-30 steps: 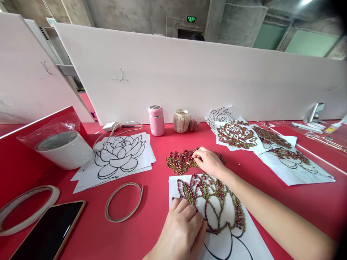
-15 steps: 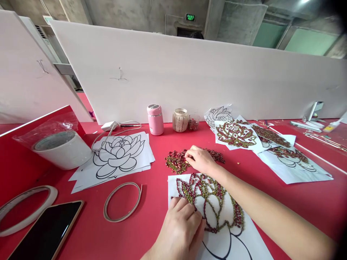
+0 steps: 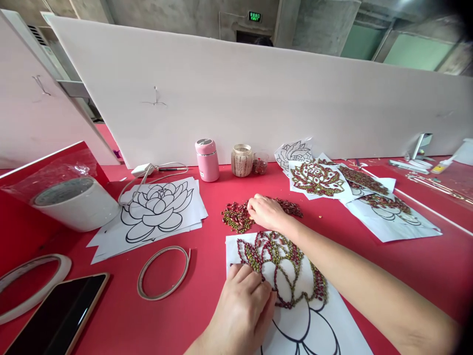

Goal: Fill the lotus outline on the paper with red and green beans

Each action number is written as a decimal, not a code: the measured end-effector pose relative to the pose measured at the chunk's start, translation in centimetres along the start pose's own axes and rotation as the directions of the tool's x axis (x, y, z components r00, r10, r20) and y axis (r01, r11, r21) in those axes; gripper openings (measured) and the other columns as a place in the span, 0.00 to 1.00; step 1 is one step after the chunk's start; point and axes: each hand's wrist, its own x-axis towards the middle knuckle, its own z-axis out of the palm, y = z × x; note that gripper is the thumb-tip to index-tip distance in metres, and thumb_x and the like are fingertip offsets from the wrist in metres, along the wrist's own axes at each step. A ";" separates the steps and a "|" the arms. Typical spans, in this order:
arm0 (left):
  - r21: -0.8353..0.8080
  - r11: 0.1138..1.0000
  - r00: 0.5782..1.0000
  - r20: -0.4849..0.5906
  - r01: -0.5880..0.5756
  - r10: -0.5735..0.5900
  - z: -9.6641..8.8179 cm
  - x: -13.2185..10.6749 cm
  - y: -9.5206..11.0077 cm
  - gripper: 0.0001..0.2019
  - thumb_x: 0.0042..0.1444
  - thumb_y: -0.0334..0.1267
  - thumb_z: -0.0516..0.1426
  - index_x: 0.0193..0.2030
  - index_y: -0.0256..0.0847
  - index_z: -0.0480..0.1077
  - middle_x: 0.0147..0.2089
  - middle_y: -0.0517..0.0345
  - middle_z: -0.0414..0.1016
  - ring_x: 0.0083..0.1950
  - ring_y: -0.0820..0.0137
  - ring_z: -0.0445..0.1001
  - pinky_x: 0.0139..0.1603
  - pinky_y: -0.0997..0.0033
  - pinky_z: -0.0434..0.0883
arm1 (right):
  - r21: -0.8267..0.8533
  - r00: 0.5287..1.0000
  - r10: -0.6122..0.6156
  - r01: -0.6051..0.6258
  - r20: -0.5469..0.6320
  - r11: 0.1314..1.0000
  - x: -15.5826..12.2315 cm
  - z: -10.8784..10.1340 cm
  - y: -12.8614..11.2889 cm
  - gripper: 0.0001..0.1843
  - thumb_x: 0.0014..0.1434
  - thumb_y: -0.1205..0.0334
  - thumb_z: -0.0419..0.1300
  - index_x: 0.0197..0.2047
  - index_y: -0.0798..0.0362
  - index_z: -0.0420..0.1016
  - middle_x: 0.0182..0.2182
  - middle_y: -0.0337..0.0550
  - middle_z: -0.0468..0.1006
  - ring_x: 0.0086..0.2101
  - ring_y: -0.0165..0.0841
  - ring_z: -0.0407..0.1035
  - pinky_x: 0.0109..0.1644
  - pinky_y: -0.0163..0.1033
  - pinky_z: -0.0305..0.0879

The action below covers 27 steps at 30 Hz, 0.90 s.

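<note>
Picking Through Beans Beside a Half-Lined Lotus

Head view: the right hand (image 3: 266, 213) rests on the loose pile of red and green beans (image 3: 236, 219), fingers curled down together into it; whether a bean is pinched between them cannot be told. Compared with a second ago, this hand has slid a little leftward across the pile. The left hand (image 3: 242, 308) has kept its place. Its bent fingertips press on the lower left of the white paper sheet with a black lotus outline partly lined in beans (image 3: 291, 276), and anything under those tips is hidden. The sheet lies on the red bench (image 3: 207, 305), just nearer than the pile. Its upper petals carry beans and its lower petals are bare lines, so the lining looks roughly half done, with the right hand sorting for more.

Farther left lie a stack of unfilled lotus outline sheets (image 3: 155, 209) and a thin loop of tape (image 3: 162, 272). Bean-covered lotus sheets (image 3: 318, 178) sit at the far right.
</note>
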 end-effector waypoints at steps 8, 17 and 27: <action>-0.050 0.999 1.000 0.006 0.005 -0.005 0.0 0.2 0.0 0.08 0.56 0.28 0.48 0.29 0.37 0.66 0.25 0.58 0.61 0.29 0.71 0.55 0.32 0.68 0.56 | 0.262 0.994 0.028 0.000 -0.104 0.965 -5.7 -2.5 3.2 0.07 0.59 0.64 0.48 0.32 0.53 0.64 0.32 0.40 0.66 0.30 0.26 0.64 0.34 0.32 0.60; -0.057 0.998 1.000 -0.019 0.002 -0.003 0.3 0.0 -0.1 0.08 0.56 0.29 0.49 0.30 0.37 0.66 0.25 0.59 0.61 0.30 0.71 0.55 0.34 0.68 0.56 | 0.491 0.991 0.053 0.015 -0.123 0.871 -14.6 -1.4 3.9 0.06 0.59 0.64 0.48 0.32 0.52 0.64 0.31 0.40 0.65 0.30 0.28 0.63 0.33 0.34 0.62; -0.037 0.999 1.000 0.001 0.012 -0.012 0.0 0.4 -0.1 0.09 0.57 0.29 0.48 0.28 0.37 0.67 0.24 0.59 0.61 0.28 0.72 0.55 0.32 0.68 0.56 | 0.378 0.992 0.110 -0.081 -0.057 0.922 -16.2 -0.4 3.2 0.06 0.59 0.65 0.48 0.32 0.51 0.64 0.31 0.39 0.66 0.31 0.29 0.63 0.37 0.36 0.60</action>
